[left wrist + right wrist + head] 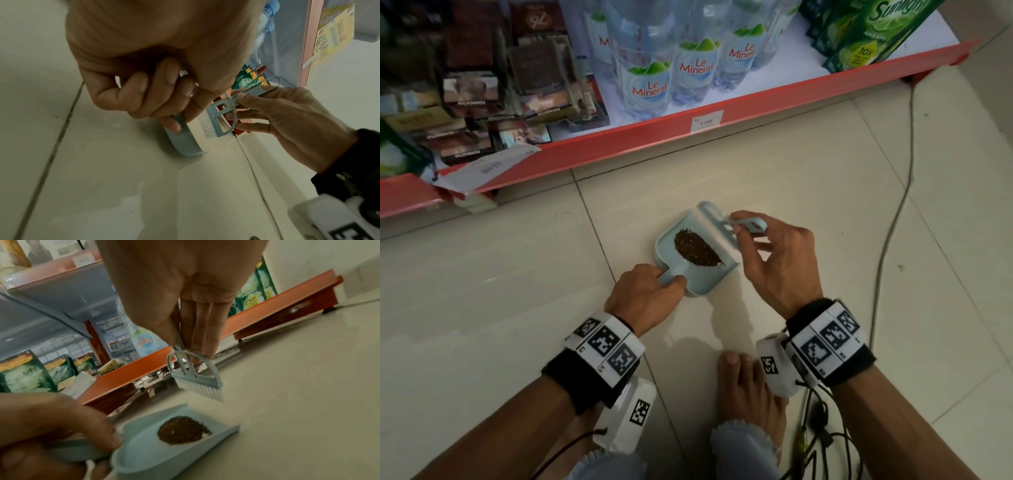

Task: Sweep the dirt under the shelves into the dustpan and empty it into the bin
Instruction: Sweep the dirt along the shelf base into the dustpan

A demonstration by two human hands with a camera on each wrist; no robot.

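Observation:
A small light-blue dustpan is lifted a little off the tiled floor, with a pile of dark brown dirt inside it. My left hand grips the dustpan's short handle, fingers curled round it. My right hand pinches the handle of a small light-blue brush and holds it just above the pan's far edge. In the right wrist view the brush hangs bristles down over the dustpan and the dirt. No bin is in view.
A red-edged bottom shelf runs across the floor ahead, carrying water bottles, green detergent packs and dark packets. A thin cable trails over the tiles at the right. My bare foot is planted near the wrists.

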